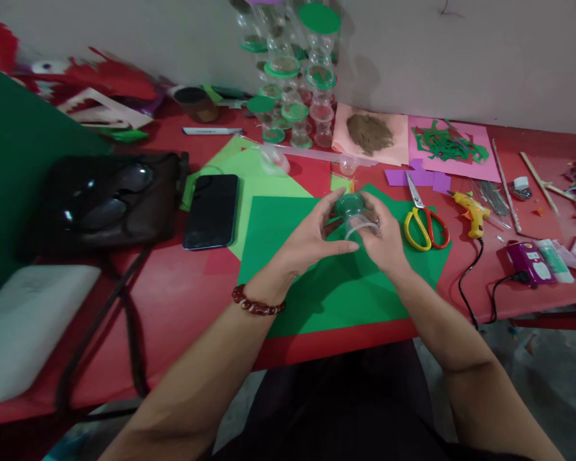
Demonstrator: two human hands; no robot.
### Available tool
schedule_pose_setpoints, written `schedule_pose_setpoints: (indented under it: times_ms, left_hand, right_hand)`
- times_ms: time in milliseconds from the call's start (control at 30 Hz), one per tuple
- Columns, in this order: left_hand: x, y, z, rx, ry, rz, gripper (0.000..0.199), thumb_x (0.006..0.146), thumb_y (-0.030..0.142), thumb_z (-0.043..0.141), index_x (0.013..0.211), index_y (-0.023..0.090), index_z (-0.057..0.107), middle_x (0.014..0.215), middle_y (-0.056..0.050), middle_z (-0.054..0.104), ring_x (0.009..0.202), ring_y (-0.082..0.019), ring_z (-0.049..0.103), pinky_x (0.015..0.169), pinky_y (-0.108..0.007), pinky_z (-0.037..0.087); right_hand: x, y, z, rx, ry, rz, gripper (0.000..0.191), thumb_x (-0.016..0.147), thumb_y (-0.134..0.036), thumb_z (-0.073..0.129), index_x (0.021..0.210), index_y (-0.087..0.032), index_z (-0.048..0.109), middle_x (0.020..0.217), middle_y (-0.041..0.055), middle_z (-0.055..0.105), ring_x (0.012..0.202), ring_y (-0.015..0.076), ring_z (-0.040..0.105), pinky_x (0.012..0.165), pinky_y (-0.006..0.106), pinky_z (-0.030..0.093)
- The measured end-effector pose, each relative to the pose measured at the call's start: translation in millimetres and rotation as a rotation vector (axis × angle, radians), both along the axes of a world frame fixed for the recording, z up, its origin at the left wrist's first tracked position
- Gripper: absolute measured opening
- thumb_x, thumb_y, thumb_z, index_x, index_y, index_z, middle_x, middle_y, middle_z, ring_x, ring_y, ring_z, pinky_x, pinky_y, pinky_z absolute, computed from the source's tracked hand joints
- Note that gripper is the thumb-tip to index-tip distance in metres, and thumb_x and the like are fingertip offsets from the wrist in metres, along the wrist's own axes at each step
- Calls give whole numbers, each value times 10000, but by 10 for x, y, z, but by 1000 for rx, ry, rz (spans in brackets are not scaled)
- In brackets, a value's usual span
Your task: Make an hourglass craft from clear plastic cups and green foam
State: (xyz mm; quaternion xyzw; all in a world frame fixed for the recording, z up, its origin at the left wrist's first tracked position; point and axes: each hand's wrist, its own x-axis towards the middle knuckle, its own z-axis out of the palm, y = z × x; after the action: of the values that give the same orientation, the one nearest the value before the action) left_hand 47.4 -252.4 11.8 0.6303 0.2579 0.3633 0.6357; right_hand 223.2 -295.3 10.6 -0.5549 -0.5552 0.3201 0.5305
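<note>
Between my two hands is a small hourglass shape made of two clear plastic cups (pixel 352 221), with a green disc (pixel 349 204) at its far end and a pale open rim nearer me. My left hand (pixel 317 237) curls round its left side, thumb stretched along the near rim. Fingers of my right hand (pixel 381 237) wrap its right side. Both hold it just above a green paper sheet (pixel 288 282). To the right lie scissors (pixel 425 224) with one yellow and one red handle.
Stacked cup hourglasses (pixel 295 83) stand at the wall beside brown sand (pixel 369 133) and green paper scraps (pixel 448 144). A yellow glue gun (pixel 471 211) and its cord lie right, near a purple box (pixel 530 262). Left are a phone (pixel 212 211) and a dark bag (pixel 100 205).
</note>
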Motion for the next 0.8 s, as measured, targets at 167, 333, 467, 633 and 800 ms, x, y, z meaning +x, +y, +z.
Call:
schedule_pose_setpoints:
  times_ms: [167, 333, 467, 633, 800]
  left_hand:
    - [10, 25, -66, 65, 8, 42, 984, 704, 390, 949, 1579, 333, 505, 1630, -123, 532, 1505, -344, 520, 1217, -518, 490]
    - [32, 21, -32, 79, 2, 62, 956, 665, 410, 971, 1522, 294, 564, 1576, -143, 585, 1463, -349, 561, 1196, -514, 508]
    - [45, 16, -4, 73, 4, 75, 935, 648, 406, 978, 1488, 281, 587, 1542, -142, 609, 1448, -350, 572, 1192, -501, 510]
    - [42, 20, 4, 49, -19, 74, 886, 659, 353, 970, 1460, 276, 601, 1533, -138, 612, 1445, -330, 576, 1212, -491, 493]
    - [66, 5, 2, 45, -49, 94, 887, 637, 345, 982, 1439, 285, 606, 1541, -130, 608, 1451, -330, 572, 1225, -499, 480]
  right_hand:
    - [-21, 3, 3, -2, 14, -4, 487, 878, -363, 734, 1343, -277, 621, 1332, 98, 747, 1274, 311, 702, 1135, 561, 562]
    - [-6, 20, -10, -11, 24, 14, 485, 863, -355, 745, 1323, -271, 618, 1330, 106, 748, 1270, 311, 704, 1143, 562, 555]
    - [9, 33, -19, -10, 32, 31, 493, 857, -388, 743, 1318, -270, 613, 1333, 108, 745, 1283, 314, 697, 1146, 559, 549]
    - [24, 35, -7, 0, 66, 56, 541, 847, -445, 762, 1332, -261, 611, 1362, 118, 733, 1298, 318, 689, 1164, 572, 531]
    - [30, 18, 28, -16, 59, 60, 566, 852, -479, 775, 1359, -284, 618, 1414, 100, 712, 1315, 314, 680, 1159, 558, 546]
